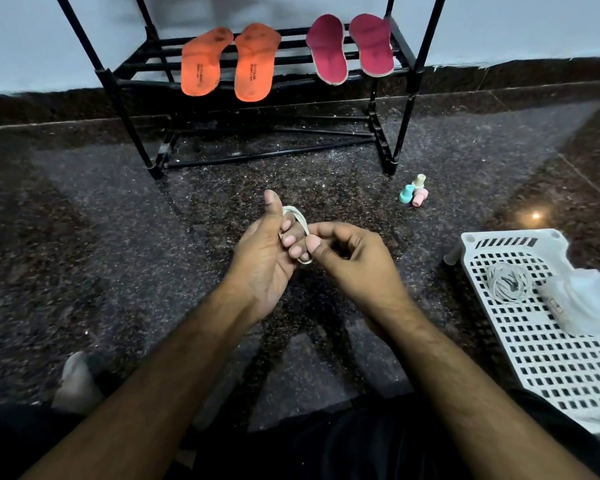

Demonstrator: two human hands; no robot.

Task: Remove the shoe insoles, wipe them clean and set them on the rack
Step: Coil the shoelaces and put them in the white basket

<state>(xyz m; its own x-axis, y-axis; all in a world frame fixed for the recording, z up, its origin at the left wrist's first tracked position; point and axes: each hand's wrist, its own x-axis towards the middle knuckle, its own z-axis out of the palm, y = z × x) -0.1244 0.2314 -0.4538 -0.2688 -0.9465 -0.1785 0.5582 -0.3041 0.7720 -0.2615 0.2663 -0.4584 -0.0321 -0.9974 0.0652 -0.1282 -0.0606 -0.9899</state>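
Two orange insoles [230,62] and two pink insoles [350,48] lie side by side on a shelf of the black rack [129,69], their heels hanging over its front bar. Lower down, above the dark speckled floor [84,220], the left hand [267,251] has pale rubber bands [297,221] looped around its curled fingers, its grip closed on them, thumb raised. The right hand [347,254] pinches the same bands at their lower end. Three small pastel pieces [414,194] sit near the rack's right foot. A white perforated basket [534,327] lies at right.
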